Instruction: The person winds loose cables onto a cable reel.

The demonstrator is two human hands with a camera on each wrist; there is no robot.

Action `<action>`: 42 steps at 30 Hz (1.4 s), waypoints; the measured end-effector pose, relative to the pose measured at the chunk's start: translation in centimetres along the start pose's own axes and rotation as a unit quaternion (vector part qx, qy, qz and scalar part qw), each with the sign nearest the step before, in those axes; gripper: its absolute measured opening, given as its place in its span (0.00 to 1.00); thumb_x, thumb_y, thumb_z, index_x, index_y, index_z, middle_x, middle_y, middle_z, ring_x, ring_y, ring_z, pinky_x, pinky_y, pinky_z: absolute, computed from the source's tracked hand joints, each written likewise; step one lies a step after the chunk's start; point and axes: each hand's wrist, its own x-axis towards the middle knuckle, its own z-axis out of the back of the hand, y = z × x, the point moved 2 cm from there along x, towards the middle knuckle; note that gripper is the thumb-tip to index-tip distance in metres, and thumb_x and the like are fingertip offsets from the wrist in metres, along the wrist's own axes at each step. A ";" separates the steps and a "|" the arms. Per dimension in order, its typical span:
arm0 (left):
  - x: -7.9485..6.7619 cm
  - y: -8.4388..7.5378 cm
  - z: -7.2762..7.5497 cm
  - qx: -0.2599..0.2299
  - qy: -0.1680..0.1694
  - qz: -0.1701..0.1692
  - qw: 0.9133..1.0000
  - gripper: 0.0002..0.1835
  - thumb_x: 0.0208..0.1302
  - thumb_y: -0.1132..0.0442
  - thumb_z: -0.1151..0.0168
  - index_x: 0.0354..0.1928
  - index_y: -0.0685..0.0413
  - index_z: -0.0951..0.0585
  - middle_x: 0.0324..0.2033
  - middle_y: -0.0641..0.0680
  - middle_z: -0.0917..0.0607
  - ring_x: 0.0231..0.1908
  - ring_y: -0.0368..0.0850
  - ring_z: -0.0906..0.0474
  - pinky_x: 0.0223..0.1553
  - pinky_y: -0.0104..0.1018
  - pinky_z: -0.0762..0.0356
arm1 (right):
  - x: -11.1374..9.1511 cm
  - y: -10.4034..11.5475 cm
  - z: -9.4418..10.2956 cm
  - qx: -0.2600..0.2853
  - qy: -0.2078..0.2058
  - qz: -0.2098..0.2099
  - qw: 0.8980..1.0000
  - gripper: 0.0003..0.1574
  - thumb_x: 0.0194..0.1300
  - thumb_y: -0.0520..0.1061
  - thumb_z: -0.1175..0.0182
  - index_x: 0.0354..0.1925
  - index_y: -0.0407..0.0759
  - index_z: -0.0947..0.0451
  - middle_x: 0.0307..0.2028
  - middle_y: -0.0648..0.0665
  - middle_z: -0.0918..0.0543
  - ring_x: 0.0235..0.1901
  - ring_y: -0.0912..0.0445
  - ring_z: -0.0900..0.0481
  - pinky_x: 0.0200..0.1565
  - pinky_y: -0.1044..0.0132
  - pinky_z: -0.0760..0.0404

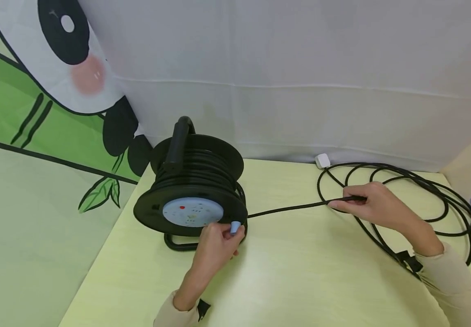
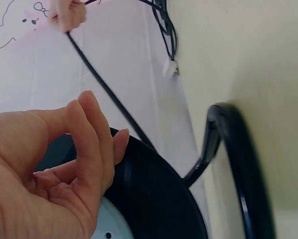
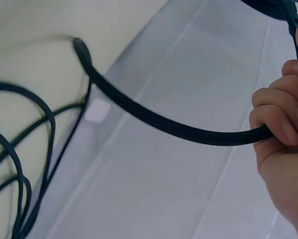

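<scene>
A black cable reel stands at the left of the table, with a light blue socket panel on its front and cable wound round its drum. At the lower right of its rim, my left hand pinches a small blue crank knob. The knob is hidden behind the fingers in the left wrist view. My right hand grips the black cable, which runs nearly straight from the reel. In the right wrist view, the cable sags away behind the curled fingers.
Loose loops of cable lie on the right of the table, partly under the right forearm. A white plug sits by the back edge. Behind the table hangs a pale cloth; a printed cartoon cloth is on the left.
</scene>
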 end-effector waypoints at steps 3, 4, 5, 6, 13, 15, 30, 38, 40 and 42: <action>-0.1 0.9 -0.1 -0.001 0.003 0.010 1.000 0.18 0.68 0.65 0.34 0.17 0.56 0.19 0.09 0.47 0.20 0.12 0.48 0.19 0.13 0.31 0.27 | -0.1 -0.2 1.7 -0.017 -0.025 0.007 1.000 0.32 0.58 0.39 0.23 0.20 0.61 0.37 0.19 0.69 0.47 0.19 0.73 0.51 0.17 0.74 0.46; -0.1 1.2 -0.1 0.002 0.002 0.013 1.000 0.18 0.68 0.64 0.34 0.17 0.56 0.19 0.09 0.47 0.20 0.11 0.47 0.19 0.13 0.31 0.27 | -0.3 -0.4 2.2 -0.023 -0.035 0.006 0.999 0.32 0.56 0.39 0.23 0.20 0.61 0.37 0.19 0.68 0.45 0.18 0.73 0.50 0.17 0.73 0.46; -0.2 1.7 -0.1 0.004 0.000 0.017 1.000 0.18 0.68 0.64 0.33 0.17 0.57 0.18 0.09 0.47 0.20 0.11 0.47 0.20 0.13 0.31 0.28 | -0.5 -0.5 2.8 -0.030 -0.043 0.003 0.999 0.32 0.55 0.38 0.22 0.19 0.61 0.36 0.18 0.68 0.45 0.18 0.72 0.50 0.17 0.73 0.46; -0.2 2.1 -0.1 0.006 -0.001 0.021 1.000 0.18 0.68 0.64 0.33 0.17 0.57 0.18 0.09 0.47 0.20 0.11 0.46 0.20 0.13 0.31 0.28 | -0.8 -0.7 3.3 -0.035 -0.051 -0.004 0.998 0.33 0.54 0.38 0.22 0.19 0.61 0.36 0.18 0.67 0.45 0.18 0.72 0.50 0.17 0.72 0.46; -0.8 4.8 0.7 -0.010 0.001 0.069 0.998 0.16 0.68 0.64 0.33 0.21 0.62 0.16 0.11 0.49 0.19 0.14 0.49 0.19 0.15 0.32 0.24 | -3.2 -2.2 5.9 -0.066 -0.086 -0.069 0.992 0.29 0.52 0.38 0.21 0.19 0.61 0.31 0.15 0.64 0.41 0.16 0.70 0.45 0.17 0.70 0.43; -1.0 5.4 1.2 -0.014 0.000 0.082 0.997 0.15 0.68 0.64 0.32 0.22 0.62 0.15 0.12 0.50 0.19 0.15 0.50 0.18 0.16 0.32 0.22 | -4.0 -2.8 6.7 -0.074 -0.113 -0.079 0.988 0.28 0.51 0.36 0.20 0.19 0.60 0.29 0.14 0.63 0.40 0.15 0.69 0.44 0.17 0.70 0.43; -2.0 8.7 5.5 -0.044 -0.032 0.135 0.989 0.12 0.70 0.62 0.33 0.38 0.68 0.12 0.18 0.57 0.15 0.19 0.51 0.16 0.21 0.34 0.16 | -8.1 -5.2 8.4 -0.085 -0.158 -0.103 0.978 0.26 0.46 0.32 0.20 0.19 0.54 0.27 0.14 0.60 0.37 0.14 0.68 0.42 0.19 0.73 0.42; -2.6 9.7 8.8 -0.042 -0.060 0.186 0.980 0.18 0.72 0.57 0.33 0.42 0.71 0.13 0.20 0.56 0.14 0.21 0.48 0.15 0.25 0.34 0.14 | -10.5 -6.5 8.7 -0.069 -0.169 -0.142 0.973 0.20 0.52 0.30 0.23 0.21 0.50 0.22 0.14 0.58 0.36 0.15 0.65 0.42 0.20 0.71 0.44; -2.7 9.8 9.6 -0.050 -0.065 0.197 0.977 0.19 0.72 0.56 0.34 0.45 0.72 0.14 0.22 0.56 0.13 0.22 0.45 0.15 0.26 0.35 0.14 | -10.9 -6.6 8.7 -0.073 -0.168 -0.154 0.971 0.19 0.53 0.31 0.24 0.21 0.50 0.21 0.14 0.57 0.35 0.15 0.65 0.42 0.20 0.71 0.44; -2.8 9.8 10.3 -0.058 -0.068 0.205 0.975 0.21 0.73 0.55 0.34 0.46 0.73 0.15 0.23 0.55 0.13 0.22 0.43 0.15 0.27 0.35 0.13 | -11.3 -6.8 8.7 -0.077 -0.166 -0.164 0.969 0.19 0.55 0.33 0.24 0.21 0.51 0.22 0.14 0.57 0.36 0.15 0.65 0.42 0.21 0.71 0.44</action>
